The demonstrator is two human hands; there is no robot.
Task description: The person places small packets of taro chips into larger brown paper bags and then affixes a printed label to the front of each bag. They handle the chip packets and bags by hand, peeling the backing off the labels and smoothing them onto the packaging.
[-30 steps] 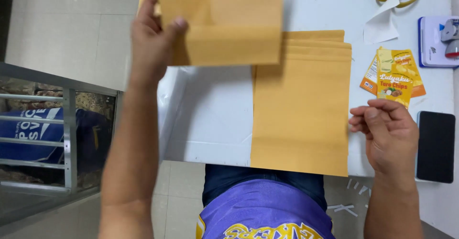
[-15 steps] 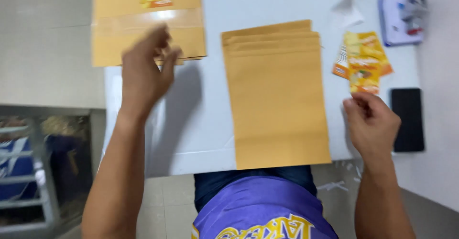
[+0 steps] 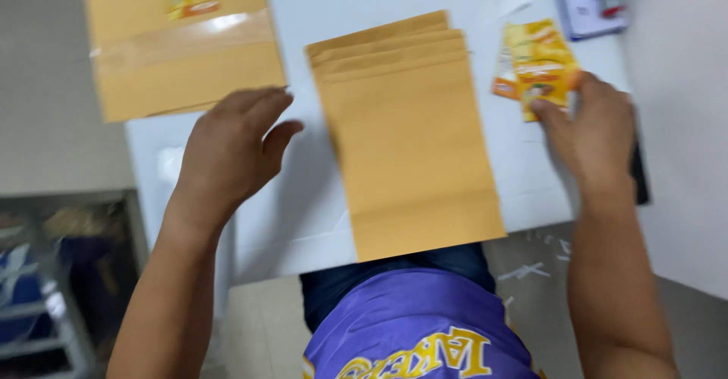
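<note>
Kraft-brown pouches on a white table

A yellow-and-orange label (image 3: 540, 64) is seen at two o'clock of the plain brown pouch stack (image 3: 409, 133); the white table (image 3: 296, 205) is unpatterned.

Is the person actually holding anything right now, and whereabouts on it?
Right hand fingertips rest on the lower edge of the yellow sachets; a grip cannot be told. Left hand holds nothing.

My stack of plain brown envelopes (image 3: 409, 129) lies centre, a taped, labelled brown packet (image 3: 182, 45) far left, yellow-orange sachets (image 3: 540, 64) far right.

Small packing workspace: white table (image 3: 303, 220), stacked kraft pouches (image 3: 409, 136), printed labels (image 3: 538, 64), tiled floor (image 3: 45, 68).
</note>
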